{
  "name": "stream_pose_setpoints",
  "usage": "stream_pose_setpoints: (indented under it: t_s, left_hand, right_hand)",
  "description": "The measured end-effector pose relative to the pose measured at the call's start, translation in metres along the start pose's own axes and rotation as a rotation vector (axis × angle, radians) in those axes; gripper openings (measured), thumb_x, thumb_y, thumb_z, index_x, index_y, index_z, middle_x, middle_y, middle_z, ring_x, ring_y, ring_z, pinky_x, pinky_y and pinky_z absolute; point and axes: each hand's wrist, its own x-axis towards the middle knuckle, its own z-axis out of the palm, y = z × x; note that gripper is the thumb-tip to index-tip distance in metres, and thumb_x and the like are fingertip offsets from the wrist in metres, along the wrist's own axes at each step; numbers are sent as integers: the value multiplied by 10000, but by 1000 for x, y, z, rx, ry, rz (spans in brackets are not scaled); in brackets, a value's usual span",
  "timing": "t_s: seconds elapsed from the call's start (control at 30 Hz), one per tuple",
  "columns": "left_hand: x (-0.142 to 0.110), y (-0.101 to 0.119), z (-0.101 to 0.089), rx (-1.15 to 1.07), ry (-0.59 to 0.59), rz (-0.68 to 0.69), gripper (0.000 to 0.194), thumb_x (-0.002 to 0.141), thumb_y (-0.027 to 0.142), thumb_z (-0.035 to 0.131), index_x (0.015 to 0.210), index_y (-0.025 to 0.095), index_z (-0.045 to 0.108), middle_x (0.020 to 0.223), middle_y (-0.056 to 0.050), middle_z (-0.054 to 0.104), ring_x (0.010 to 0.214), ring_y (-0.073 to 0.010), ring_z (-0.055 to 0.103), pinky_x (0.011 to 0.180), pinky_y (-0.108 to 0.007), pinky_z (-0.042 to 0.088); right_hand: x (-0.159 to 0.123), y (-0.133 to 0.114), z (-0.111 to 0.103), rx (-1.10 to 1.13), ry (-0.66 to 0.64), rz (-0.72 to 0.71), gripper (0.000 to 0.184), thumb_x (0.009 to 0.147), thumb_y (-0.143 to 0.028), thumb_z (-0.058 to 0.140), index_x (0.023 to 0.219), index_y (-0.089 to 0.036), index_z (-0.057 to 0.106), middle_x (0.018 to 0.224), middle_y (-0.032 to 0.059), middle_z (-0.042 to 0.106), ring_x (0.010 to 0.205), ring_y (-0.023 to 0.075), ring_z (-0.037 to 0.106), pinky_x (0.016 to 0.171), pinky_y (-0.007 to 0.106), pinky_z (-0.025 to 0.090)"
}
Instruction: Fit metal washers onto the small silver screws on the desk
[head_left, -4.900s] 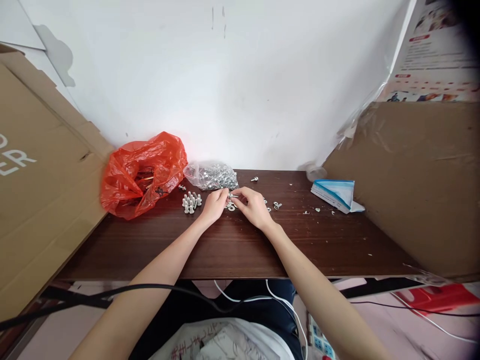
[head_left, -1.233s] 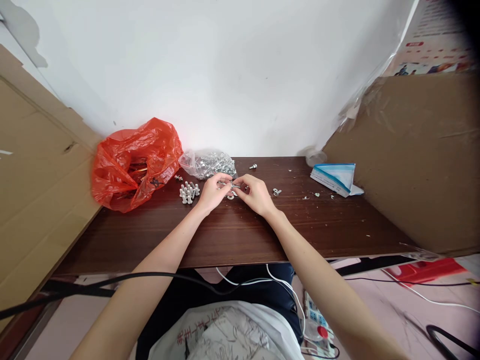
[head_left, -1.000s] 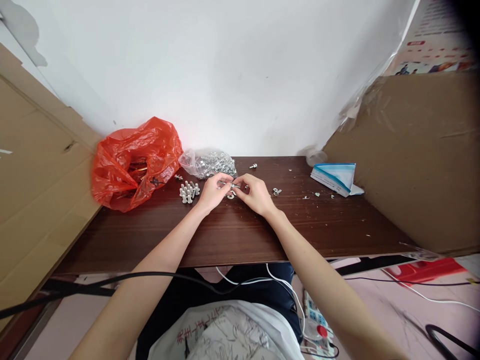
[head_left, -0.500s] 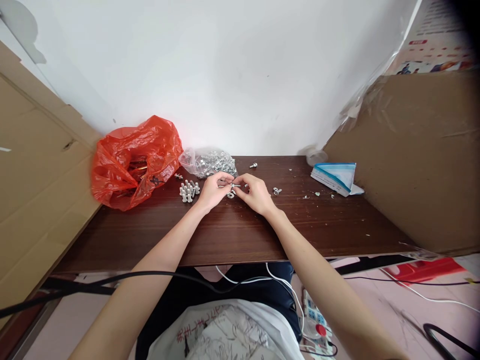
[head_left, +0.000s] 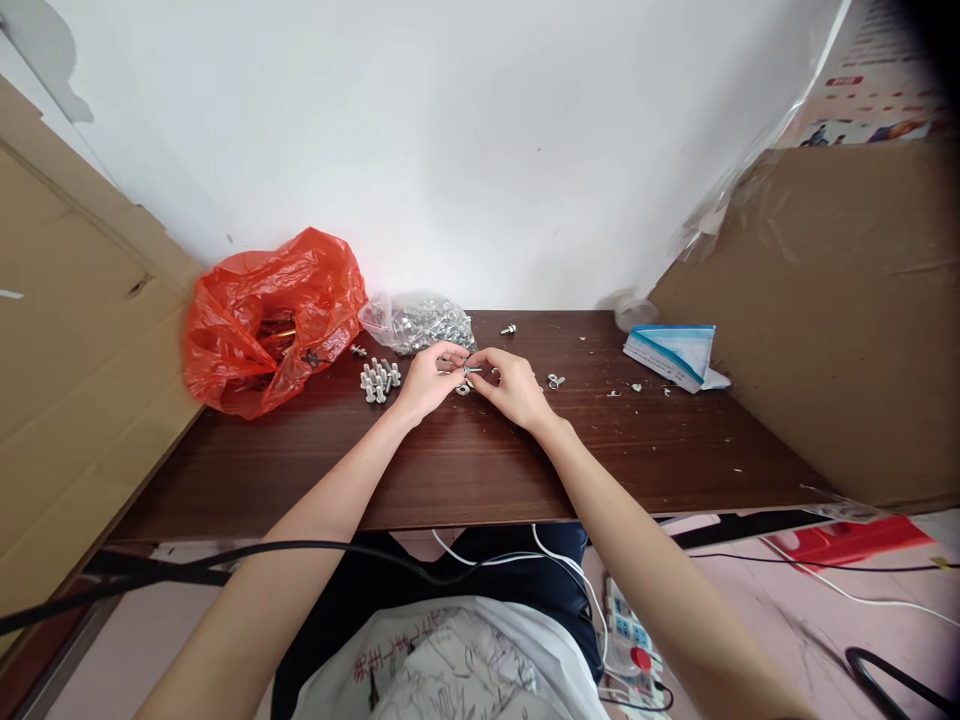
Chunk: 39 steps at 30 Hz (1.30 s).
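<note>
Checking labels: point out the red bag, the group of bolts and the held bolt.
Red bag (head_left: 321, 295), head view: on its plastic wall.
Group of bolts (head_left: 380, 380), head view: on a bolt near the middle.
Held bolt (head_left: 472, 370), head view: on its visible shank.

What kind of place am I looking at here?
Probably a makeshift workspace for small hardware; I can't tell if it's a home or workshop. Cardboard flanks a wood-grain table that holds a clear bag of metal fasteners and a cluster of bolts.
</note>
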Motion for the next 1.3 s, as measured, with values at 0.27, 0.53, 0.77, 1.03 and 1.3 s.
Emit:
stream_pose_setpoints:
  t_s: [0.27, 0.53, 0.77, 1.03, 1.3]
  left_hand:
    - [2, -5, 0, -53, -20, 8, 251, 689, 89, 621, 934, 136, 649, 873, -51, 628, 820, -153, 613, 732, -297, 526]
    - [1, 2, 0, -80, 17, 9, 220, 680, 76, 634, 893, 127, 654, 892, -55, 641, 878, -159, 609, 842, -333, 510]
    - [0, 6, -1, -73, 16, 18, 215, 660, 76, 653, 869, 127, 655, 881, -46, 650, 872, -156, 619, 872, -329, 485]
    - [0, 5, -1, -122, -22, 22, 200, 687, 110, 652, 886, 128, 647, 891, -48, 629, 848, -152, 617, 764, -303, 534]
    - [-3, 11, 2, -197, -84, 42, 224, 707, 115, 656, 928, 127, 623, 863, -38, 622, 767, -131, 635, 703, -283, 558]
  right_hand:
    - [-1, 1, 0, -9, -4, 11, 163, 814, -183, 593, 972, -189, 632, 958, 57, 702, 734, 174, 636, 705, 311, 503]
    - [-2, -1, -1, -93, -33, 21, 150, 899, -302, 550, 983, -199, 617, 961, 52, 697, 738, 172, 611, 692, 287, 452]
    - [-2, -5, -3, -129, -73, 65, 187, 941, -347, 478, 984, -197, 580, 917, 52, 688, 761, 187, 606, 694, 284, 411]
    - [-2, -6, -3, -100, -117, 102, 216, 972, -386, 380, 940, -206, 493, 891, 55, 658, 757, 195, 580, 705, 294, 398]
    - [-2, -9, -5, -64, -88, 102, 307, 991, -441, 288, 808, -226, 409, 717, 22, 582, 633, 175, 528, 639, 282, 375]
